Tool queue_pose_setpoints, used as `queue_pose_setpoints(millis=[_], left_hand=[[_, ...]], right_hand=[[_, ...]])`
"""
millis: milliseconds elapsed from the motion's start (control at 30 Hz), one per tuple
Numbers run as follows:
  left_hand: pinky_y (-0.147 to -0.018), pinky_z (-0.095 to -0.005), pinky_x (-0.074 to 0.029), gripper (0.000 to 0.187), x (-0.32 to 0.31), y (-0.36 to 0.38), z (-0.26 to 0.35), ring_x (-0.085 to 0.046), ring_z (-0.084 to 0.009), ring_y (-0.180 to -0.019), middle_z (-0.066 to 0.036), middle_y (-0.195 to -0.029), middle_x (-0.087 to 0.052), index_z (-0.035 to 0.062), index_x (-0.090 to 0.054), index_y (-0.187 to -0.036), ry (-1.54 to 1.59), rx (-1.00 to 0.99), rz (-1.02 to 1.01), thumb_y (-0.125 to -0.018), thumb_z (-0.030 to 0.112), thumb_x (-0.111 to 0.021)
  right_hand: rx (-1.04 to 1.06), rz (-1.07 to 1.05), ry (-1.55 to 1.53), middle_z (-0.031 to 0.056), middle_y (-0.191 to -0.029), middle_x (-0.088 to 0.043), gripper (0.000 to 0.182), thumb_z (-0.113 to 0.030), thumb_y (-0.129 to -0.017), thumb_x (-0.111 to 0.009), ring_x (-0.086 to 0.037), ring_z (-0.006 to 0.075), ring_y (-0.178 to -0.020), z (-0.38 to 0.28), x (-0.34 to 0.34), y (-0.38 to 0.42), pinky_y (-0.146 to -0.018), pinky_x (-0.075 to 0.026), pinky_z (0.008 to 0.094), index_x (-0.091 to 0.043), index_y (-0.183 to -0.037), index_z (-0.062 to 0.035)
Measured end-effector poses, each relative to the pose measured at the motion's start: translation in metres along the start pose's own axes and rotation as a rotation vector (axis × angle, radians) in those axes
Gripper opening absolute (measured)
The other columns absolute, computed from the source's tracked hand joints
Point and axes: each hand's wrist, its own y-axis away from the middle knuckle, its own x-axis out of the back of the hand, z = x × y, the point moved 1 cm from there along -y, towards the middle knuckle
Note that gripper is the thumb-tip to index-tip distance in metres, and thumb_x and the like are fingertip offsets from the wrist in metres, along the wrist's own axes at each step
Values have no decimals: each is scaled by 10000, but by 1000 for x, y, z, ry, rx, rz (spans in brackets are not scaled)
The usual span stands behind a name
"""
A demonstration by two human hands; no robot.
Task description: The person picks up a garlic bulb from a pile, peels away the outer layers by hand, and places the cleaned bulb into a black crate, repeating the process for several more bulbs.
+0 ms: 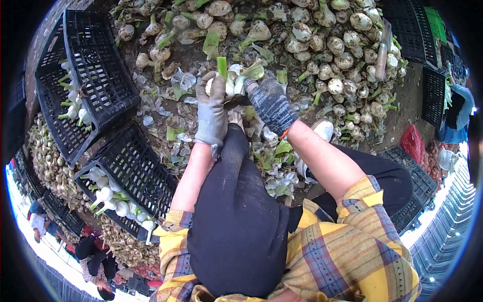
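Holding garlic between them, gloved hands hover above peelings.

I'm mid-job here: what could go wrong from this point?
The left hand and right hand are close together around the garlic; if the dark thing between them is a blade, which I can't confirm, a slip could nick a finger.

White bulbs lie at the open side of the tilted lower crate, so a knock might roll some out.

The wooden-handled tool lying on the bulb pile could slide if the pile shifts.
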Motion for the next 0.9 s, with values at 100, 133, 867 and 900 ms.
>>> queue_pose_setpoints(millis=[100,133,867,900], left_hand=[[-536,-258,-503,390,10,-9,0,-604,-159,-681,-38,-866,-597,119,-491,-1099,214,44,-25,-852,405,-587],[-520,-248,-462,408,13,-10,-1,-585,-151,-672,-33,-844,-602,92,-524,-1051,350,103,6,-853,447,-562],[-582,-246,-497,420,24,-4,0,-603,-96,-747,-15,-904,-608,115,-526,-1113,-117,33,-207,-908,473,-447],[-626,-277,-527,419,25,-5,0,-616,-108,-777,-18,-919,-627,124,-545,-1106,-139,42,-225,-906,479,-449]], right_hand=[[19,-12,-401,117,-929,-631,213,-141,-900,-474,-603,186,-828,-9,-1,4,-732,-483,304,-559,-1021,14],[-149,-96,-736,88,-942,-629,201,-121,-902,-475,-611,162,-833,-3,-1,3,-701,-493,276,-565,-1026,7],[123,-350,9,101,-975,-668,410,-405,-801,-639,-632,166,-871,-16,13,-33,-781,-490,300,-651,-1035,-68],[100,-393,-19,101,-977,-667,411,-398,-803,-639,-631,167,-876,-12,12,-35,-791,-487,298,-644,-1054,-72]])
